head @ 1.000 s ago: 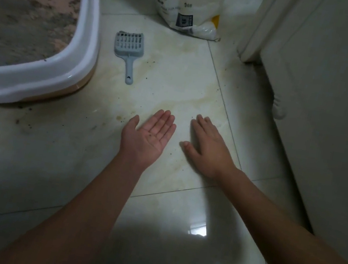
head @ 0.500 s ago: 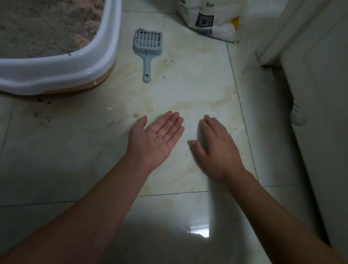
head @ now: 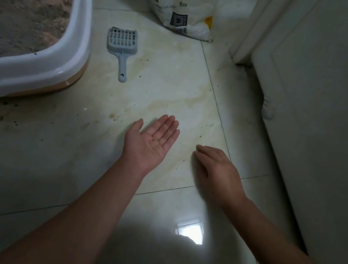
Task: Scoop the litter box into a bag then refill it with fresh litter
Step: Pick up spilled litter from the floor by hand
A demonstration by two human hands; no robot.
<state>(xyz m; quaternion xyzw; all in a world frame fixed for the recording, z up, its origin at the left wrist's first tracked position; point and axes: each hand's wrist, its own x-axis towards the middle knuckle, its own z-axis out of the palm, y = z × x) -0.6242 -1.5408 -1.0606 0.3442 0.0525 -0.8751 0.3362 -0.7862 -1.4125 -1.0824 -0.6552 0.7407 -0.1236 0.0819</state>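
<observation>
A white-rimmed pink litter box (head: 79,30) with grey litter inside sits at the upper left on the tiled floor. To its right, a grey slotted scoop (head: 122,47) lies flat with its handle pointing toward me. A white and yellow litter bag (head: 184,7) stands at the top centre. My left hand (head: 151,143) rests palm up on the floor, fingers straight, with a few dark grains on the palm. My right hand (head: 216,173) lies palm down just right of it, blurred, fingers on the tile. Neither hand holds anything.
A white cabinet or door (head: 321,110) fills the right side, its edge close to my right arm. Scattered litter grains and brownish stains mark the tiles (head: 173,99) between the box and my hands.
My right hand has drawn back along the floor toward me and slightly right. The left palm stays up. The view has shifted, so the box, scoop and bag sit further right.
</observation>
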